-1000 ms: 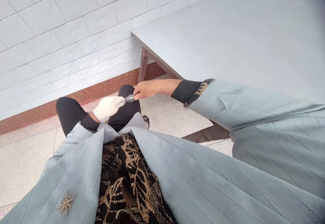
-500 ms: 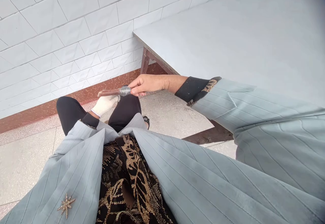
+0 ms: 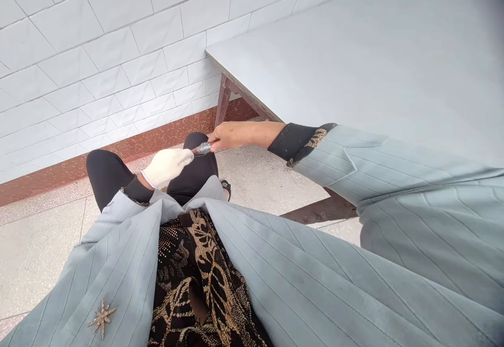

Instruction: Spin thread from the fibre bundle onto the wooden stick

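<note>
A brown stick wound with silvery wire point(image 3: 203, 148) is held between my two hands, above my knees. My left hand point(image 3: 168, 166), in a white knitted glove, is closed round the stick's brown end and hides most of it. My right hand point(image 3: 223, 136) is bare, its fingers closed on the opposite end beside the wire winding. What lies inside the right fingers is hidden.
To the right stands a large white-topped table point(image 3: 338, 58) on brown legs point(image 3: 222, 100). A white tiled wall point(image 3: 118, 42) with a reddish-brown skirting point(image 3: 47, 176) runs ahead. My bent knees point(image 3: 106, 174) are just below my hands, over a speckled floor point(image 3: 260, 179).
My left hand has risen and moved right, from beneath the stick to closing round its brown end. My right hand has shifted slightly right and down, still holding the stick.
</note>
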`<action>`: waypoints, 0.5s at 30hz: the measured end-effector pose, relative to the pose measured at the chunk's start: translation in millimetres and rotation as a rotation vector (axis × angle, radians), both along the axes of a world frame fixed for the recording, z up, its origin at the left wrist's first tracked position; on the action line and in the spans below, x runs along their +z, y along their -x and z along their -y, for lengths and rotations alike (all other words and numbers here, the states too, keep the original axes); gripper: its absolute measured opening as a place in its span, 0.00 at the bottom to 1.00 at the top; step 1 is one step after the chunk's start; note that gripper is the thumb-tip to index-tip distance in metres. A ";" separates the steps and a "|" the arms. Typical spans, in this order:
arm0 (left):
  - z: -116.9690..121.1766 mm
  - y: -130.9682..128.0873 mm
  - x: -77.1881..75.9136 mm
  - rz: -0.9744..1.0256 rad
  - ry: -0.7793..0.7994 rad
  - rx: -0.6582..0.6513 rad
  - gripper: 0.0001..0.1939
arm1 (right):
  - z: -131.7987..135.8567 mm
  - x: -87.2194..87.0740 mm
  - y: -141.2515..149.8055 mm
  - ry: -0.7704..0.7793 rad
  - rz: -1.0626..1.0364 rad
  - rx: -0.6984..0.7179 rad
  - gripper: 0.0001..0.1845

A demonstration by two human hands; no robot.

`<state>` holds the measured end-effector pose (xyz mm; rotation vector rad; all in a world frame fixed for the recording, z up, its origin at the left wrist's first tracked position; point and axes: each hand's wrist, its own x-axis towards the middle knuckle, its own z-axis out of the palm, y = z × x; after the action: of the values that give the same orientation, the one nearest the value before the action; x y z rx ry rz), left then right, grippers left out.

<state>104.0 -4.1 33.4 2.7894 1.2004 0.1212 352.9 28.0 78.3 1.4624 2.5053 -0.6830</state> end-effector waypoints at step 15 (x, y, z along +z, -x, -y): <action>3.1 -8.1 -18.1 0.720 0.601 0.165 0.10 | -4.1 0.9 -6.3 0.143 -0.789 -0.272 0.22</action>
<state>112.1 -7.2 15.4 1.8714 1.0341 0.6025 359.2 32.1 79.2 1.7363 2.6759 -1.7405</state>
